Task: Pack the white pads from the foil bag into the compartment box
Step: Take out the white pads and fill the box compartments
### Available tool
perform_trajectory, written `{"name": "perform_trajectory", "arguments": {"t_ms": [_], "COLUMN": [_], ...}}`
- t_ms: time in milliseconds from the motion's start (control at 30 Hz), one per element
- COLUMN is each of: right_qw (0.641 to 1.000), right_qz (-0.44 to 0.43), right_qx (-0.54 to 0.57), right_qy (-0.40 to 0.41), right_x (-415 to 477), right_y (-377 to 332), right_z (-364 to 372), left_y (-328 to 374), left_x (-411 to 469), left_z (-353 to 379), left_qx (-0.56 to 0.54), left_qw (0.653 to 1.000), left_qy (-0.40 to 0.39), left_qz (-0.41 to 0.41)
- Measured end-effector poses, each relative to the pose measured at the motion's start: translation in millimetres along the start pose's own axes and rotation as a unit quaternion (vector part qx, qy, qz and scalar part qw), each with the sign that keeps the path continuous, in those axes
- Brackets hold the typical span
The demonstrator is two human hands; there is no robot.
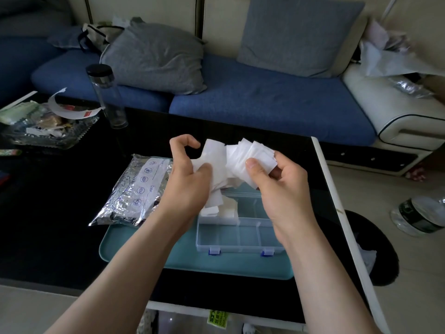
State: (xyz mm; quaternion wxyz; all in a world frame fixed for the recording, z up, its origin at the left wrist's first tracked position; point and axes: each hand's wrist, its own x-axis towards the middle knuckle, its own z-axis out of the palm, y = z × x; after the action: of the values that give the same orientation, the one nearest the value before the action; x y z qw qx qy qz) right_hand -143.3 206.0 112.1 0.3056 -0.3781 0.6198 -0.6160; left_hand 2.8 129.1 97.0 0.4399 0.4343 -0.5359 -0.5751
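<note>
Both hands hold white pads above the clear compartment box (240, 237), which stands open on a teal tray (134, 247). My right hand (277, 186) grips a fanned stack of white pads (250, 155) between thumb and fingers. My left hand (187, 179) holds a few more pads (214, 155) against its palm with the thumb, its forefinger curled above. Several pads (226, 210) lie in the box's back left compartment. The foil bag (137, 189) lies flat to the left, partly on the tray.
A black table (60, 213) with a white right edge carries everything. A clear bottle (106, 95) and a glass dish of clutter (45, 126) stand at the back left. A blue sofa (265, 100) runs behind. A plastic bottle (419, 215) lies on the floor at right.
</note>
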Motion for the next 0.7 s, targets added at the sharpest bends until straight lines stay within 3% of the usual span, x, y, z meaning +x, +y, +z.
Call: {"name": "perform_trajectory", "arguments": {"t_ms": [100,200,333,567,700], "right_qw": [1.0,1.0,0.999,0.986,0.942], "right_qz": [-0.003,-0.002,0.006,-0.053,-0.102], "right_qx": [0.015,0.02,0.033,-0.148,-0.309], "right_qy": [-0.001,-0.007,-0.029,-0.052,-0.078], "right_x": [0.7,0.9,-0.7,-3.5,-7.2], "right_y": [-0.7,-1.1,-3.8,4.3,10.7], "right_z": [0.4,0.1,0.0,-1.8,0.5], "left_y": [1.7,-0.5,0.6,-2.3,-2.8], "left_x": [-0.8,1.4,2.7,0.6,-2.0], "left_z": [0.3,1.6,1.6,0.7,0.7], "left_qx": [0.043,0.026,-0.059,0.005,0.064], "left_qw": [0.999,0.996,0.978,0.985,0.985], "left_qy": [-0.018,-0.041,-0.148,-0.145,-0.146], "left_qz": [-0.01,-0.079,-0.136,-0.097,-0.066]}}
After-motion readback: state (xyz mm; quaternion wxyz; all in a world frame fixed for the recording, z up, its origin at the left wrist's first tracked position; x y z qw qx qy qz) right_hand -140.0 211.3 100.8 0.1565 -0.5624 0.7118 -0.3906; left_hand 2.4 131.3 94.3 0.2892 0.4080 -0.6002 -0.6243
